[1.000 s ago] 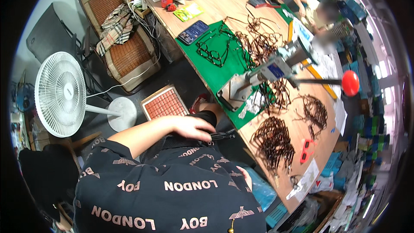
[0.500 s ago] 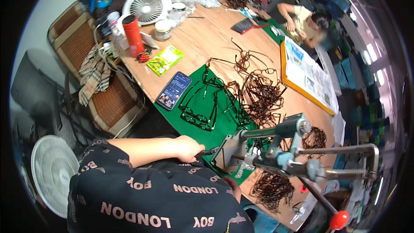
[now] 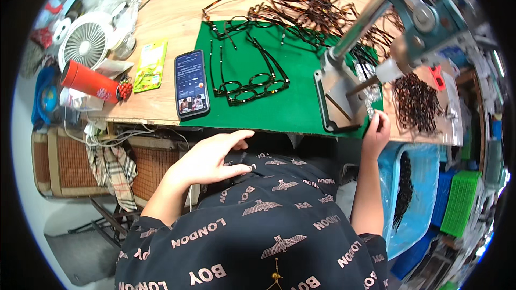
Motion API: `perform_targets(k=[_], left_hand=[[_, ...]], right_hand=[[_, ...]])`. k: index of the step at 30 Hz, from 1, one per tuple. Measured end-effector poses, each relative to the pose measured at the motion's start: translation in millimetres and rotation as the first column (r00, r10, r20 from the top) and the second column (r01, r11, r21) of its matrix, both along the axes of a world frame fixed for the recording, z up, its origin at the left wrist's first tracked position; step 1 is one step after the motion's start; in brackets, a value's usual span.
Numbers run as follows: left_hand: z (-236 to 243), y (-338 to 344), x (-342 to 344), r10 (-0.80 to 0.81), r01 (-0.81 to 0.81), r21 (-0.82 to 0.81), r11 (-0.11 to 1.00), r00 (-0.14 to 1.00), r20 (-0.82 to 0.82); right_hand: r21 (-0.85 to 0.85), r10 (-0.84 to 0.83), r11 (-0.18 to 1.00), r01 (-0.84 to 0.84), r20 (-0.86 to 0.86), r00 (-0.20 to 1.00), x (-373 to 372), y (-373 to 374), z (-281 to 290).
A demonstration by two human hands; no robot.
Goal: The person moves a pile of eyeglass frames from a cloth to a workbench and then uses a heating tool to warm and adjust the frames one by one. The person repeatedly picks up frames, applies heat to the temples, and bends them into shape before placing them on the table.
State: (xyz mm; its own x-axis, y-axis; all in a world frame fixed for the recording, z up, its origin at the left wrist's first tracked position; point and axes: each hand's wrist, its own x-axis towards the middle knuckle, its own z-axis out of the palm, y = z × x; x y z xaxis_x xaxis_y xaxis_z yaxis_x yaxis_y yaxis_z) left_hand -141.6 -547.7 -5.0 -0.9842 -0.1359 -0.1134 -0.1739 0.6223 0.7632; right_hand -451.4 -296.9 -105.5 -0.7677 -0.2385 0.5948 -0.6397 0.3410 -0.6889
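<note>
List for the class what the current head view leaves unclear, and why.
- Head view: whether the right hand grips any shiny bits; its fingers hide the contact.
- Head view: the number of tangled spectacle frames; they overlap.
- Head view: the top of the press; the upper edge cuts it off.
- Head view: the phone text; too small.

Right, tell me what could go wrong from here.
The phone lies close to the front edge of the table; a sweep of the left hand, open just below that edge, might knock it off.

The right hand is close beside the base of the metal press, so its knuckles could bump it.

The heaped eyeglass frames look tangled; pulling one out may drag or bend others.
</note>
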Motion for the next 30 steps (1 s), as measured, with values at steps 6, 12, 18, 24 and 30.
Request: perform_targets(k=[6, 12, 18, 24, 30], left_hand=[[3.2, 29.2, -11.1, 0.032, -0.025, 0.037, 0.999, 0.979, -0.202], [9.8, 28.0, 1.9, 0.192, -0.189, 0.035, 0.981, 0.96, -0.203], [-43.8, 4.1, 41.5, 0.179, -0.128, -0.255, 0.958, 0.966, 0.188], [-142.3, 8.2, 108.9, 0.018, -0.069, 0.048, 0.996, 0.731, 0.682], [-115.7, 50.6, 109.6, 0.252, -0.605, 0.217, 0.766, 0.594, 0.764]], right_hand=[[-0.133, 0.064, 0.99, -0.036, 0.208, 0.976, 5.2, -2.3, -1.4], [-0.08, 0.033, 0.997, -0.023, 0.129, 0.991, 6.5, 3.2, -7.0], [-0.091, 0.078, 0.994, -0.065, 0.151, 0.985, 6.0, 6.2, -1.4], [-0.09, 0.136, 0.988, -0.124, 0.154, 0.979, 6.3, 5.1, 1.6], [-0.093, 0.168, 0.984, -0.15, 0.221, 0.961, 0.5, 18.1, -7.6]])
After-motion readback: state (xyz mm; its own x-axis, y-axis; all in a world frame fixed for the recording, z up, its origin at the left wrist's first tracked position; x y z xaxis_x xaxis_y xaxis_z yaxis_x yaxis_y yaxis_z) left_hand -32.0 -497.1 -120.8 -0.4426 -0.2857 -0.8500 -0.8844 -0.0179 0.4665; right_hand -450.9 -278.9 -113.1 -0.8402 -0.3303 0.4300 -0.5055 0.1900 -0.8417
